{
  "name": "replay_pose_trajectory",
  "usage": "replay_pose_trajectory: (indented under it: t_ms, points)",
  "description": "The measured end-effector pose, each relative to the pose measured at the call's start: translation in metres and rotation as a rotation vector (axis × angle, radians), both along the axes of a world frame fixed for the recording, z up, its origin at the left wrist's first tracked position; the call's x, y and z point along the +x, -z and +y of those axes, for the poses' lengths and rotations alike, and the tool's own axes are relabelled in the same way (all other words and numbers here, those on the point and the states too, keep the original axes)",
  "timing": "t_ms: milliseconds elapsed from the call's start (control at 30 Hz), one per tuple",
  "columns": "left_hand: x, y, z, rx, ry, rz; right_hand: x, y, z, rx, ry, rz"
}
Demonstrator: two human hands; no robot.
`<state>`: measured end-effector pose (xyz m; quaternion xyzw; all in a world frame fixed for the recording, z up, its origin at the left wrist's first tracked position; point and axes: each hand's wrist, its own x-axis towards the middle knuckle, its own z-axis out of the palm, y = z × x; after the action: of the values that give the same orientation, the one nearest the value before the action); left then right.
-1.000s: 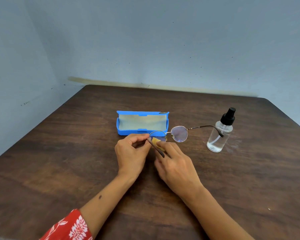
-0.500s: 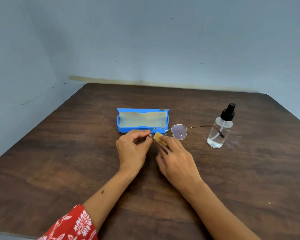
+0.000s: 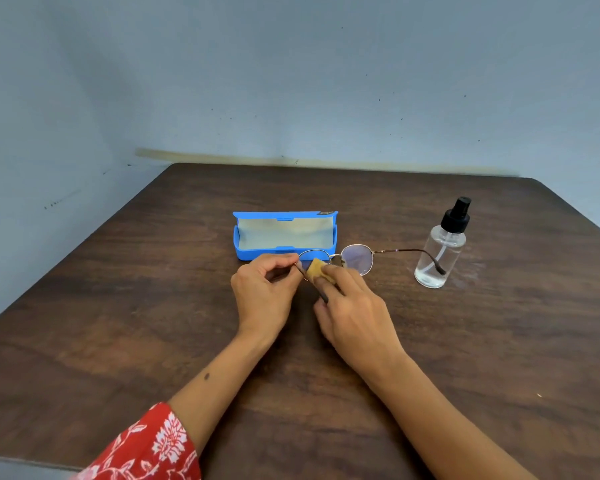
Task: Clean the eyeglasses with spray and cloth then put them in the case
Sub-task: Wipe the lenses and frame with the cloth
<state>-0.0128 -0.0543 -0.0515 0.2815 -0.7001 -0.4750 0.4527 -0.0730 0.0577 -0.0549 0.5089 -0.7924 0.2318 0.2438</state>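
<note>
Thin metal-framed eyeglasses (image 3: 358, 258) are held just above the table, temples unfolded. My left hand (image 3: 262, 292) pinches the frame at the left lens hinge. My right hand (image 3: 352, 311) presses a small yellow cloth (image 3: 317, 269) against the left lens, which the cloth and fingers mostly hide. The right lens is uncovered, and its temple reaches to the clear spray bottle (image 3: 442, 247) with a black pump top. A blue eyeglass case (image 3: 284, 234) lies open with a pale lining, directly behind my hands.
All of this rests on a dark wooden table (image 3: 118, 323) set into a corner of grey walls. The table's rounded far right corner and near left edge are in view. A red patterned sleeve (image 3: 146, 448) covers my left forearm.
The cloth under my right fingers has shifted slightly across the left lens. The head camera has tilted a little, so everything sits marginally higher in the frame.
</note>
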Motion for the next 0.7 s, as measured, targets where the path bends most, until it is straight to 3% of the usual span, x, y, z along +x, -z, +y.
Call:
replay_pose_trajectory:
  t_ms: [133, 267, 700]
  points:
    - [0.0004, 0.0007, -0.0005, 0.013, 0.004, 0.0, 0.0036, 0.0019, -0.0006, 0.0, -0.103, 0.017]
    - [0.0008, -0.0001, 0.0005, -0.004, 0.0, 0.007, 0.0004, 0.0018, -0.0006, -0.018, 0.004, 0.021]
    - [0.0007, -0.0008, -0.0002, 0.004, -0.007, 0.01, -0.0014, 0.0069, -0.0037, -0.027, -0.066, 0.118]
